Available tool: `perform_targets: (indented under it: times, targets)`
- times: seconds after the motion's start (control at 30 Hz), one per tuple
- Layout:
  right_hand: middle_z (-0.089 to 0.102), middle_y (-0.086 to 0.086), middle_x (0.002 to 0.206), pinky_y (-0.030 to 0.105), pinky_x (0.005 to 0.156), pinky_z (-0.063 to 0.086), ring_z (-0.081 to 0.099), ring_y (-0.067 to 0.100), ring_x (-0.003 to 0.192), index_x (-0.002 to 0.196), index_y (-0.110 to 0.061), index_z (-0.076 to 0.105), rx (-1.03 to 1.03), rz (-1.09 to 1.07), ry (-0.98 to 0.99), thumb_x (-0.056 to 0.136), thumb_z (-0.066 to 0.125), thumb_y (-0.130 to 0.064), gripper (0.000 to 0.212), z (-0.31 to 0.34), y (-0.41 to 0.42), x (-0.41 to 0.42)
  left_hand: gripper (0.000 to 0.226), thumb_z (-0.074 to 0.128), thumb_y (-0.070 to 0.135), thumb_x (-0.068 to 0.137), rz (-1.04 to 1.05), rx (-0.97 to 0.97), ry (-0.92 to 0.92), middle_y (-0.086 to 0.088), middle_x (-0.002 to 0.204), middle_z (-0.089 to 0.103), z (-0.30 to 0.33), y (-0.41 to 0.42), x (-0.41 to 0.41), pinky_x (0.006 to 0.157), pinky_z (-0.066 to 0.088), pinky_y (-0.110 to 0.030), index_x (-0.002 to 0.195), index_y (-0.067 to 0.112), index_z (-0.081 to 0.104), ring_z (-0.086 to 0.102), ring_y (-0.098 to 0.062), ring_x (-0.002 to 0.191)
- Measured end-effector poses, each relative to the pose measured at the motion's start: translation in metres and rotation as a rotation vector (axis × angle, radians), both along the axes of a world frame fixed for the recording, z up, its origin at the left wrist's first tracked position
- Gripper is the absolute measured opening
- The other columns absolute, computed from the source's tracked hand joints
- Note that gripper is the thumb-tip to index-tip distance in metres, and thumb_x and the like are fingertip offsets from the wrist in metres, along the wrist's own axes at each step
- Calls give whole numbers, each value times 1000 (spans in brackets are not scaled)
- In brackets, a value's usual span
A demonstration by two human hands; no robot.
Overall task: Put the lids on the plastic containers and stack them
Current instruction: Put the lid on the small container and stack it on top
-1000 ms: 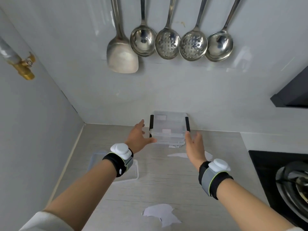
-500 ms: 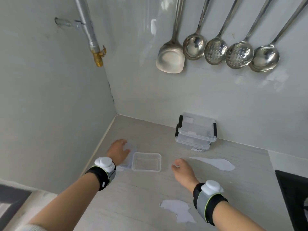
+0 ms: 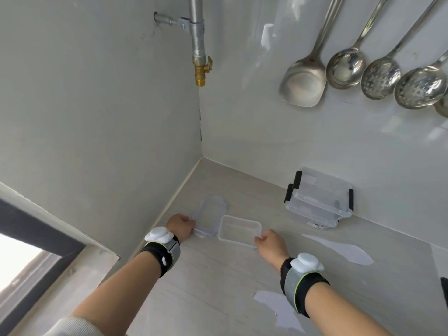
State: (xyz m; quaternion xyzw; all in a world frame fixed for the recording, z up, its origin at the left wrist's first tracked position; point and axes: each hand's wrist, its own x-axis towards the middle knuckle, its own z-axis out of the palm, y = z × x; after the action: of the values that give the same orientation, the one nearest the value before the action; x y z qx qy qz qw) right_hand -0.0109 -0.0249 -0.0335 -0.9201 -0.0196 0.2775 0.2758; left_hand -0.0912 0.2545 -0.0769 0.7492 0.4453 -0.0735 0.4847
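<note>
- Here, the left hand (image 3: 181, 227) grips the clear lid (image 3: 210, 220), tilted near the left wall.
- The right hand (image 3: 271, 244) pinches the open container (image 3: 239, 229).
- Two lidded containers (image 3: 319, 202) sit stacked far right, under hanging ladles (image 3: 345, 69).

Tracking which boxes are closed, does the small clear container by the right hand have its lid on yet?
No, open: the small container shows a bare rim, and its lid lies beside it at the left hand.
</note>
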Motion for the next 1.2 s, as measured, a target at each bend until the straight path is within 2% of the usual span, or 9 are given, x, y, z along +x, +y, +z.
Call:
perform_targets:
  times: [0.2, 0.33, 0.47, 0.6, 0.83, 0.9, 0.97, 1.1, 1.2]
  targets:
    - [61, 8, 89, 27, 71, 39, 58, 28, 85, 91, -6, 59, -55, 13, 16, 95, 56, -21, 17, -7, 0, 0, 19, 74, 20, 79, 140, -135, -37, -15, 72, 70, 6, -6, 4, 69, 59, -41, 81, 2, 74, 63, -27, 63]
    - [64, 5, 78, 24, 66, 38, 58, 24, 75, 78, -10, 61, -61, -28, 9, 93, 56, -17, 17, -6, -1, 0, 15, 74, 15, 83, 220, -242, -61, -15, 67, 62, 9, -13, 6, 48, 46, -24, 83, 1, 70, 53, -22, 51]
    - [74, 13, 75, 29, 64, 50, 72, 30, 76, 69, -9, 62, -33, -77, 42, 88, 55, -14, 21, -6, -5, 0, 14, 72, 14, 87, 303, -379, -100, -13, 73, 64, 7, -17, 9, 53, 55, -26, 89, 1, 68, 60, -22, 61]
    - [68, 6, 72, 25, 56, 44, 62, 23, 66, 73, -8, 63, -1, -105, 53, 87, 53, -12, 18, 3, -18, -4, 7, 66, 10, 92, 332, -456, -169, -16, 86, 66, 10, -27, 10, 67, 60, -35, 89, 6, 61, 63, -26, 73]
    - [46, -3, 51, 16, 39, 33, 41, 9, 44, 51, -18, 39, -58, -157, 90, 87, 47, -3, 39, 18, -52, -19, 5, 60, 13, 95, 270, -448, -255, -12, 81, 62, 27, -47, 9, 57, 59, -30, 93, 11, 56, 60, -24, 63]
    - [60, 0, 54, 16, 45, 48, 51, 10, 45, 54, -16, 49, -52, -169, 116, 88, 50, -6, 35, 18, -60, -25, 5, 58, 14, 96, 235, -466, -288, -12, 83, 62, 32, -53, 8, 61, 58, -31, 92, 12, 56, 60, -24, 63]
    - [68, 6, 56, 30, 58, 61, 62, 18, 48, 58, -13, 59, -8, -213, 127, 85, 51, -8, 29, 15, -71, -33, 7, 57, 17, 97, 178, -492, -312, -11, 83, 62, 39, -61, 6, 66, 57, -32, 92, 14, 55, 58, -22, 62]
    - [64, 4, 56, 30, 54, 54, 62, 22, 54, 60, -16, 57, 54, -232, 149, 87, 53, -11, 28, 14, -87, -45, 10, 58, 24, 98, 9, -492, -302, -4, 76, 62, 52, -80, 3, 58, 54, -26, 91, 16, 58, 57, -17, 60]
    - [48, -2, 52, 31, 53, 39, 46, 19, 53, 54, -19, 44, 37, -222, 47, 90, 51, -13, 37, 19, -94, -49, 10, 60, 25, 97, -111, -484, -274, -2, 72, 64, 58, -98, 1, 56, 50, -24, 92, 16, 62, 56, -15, 59]
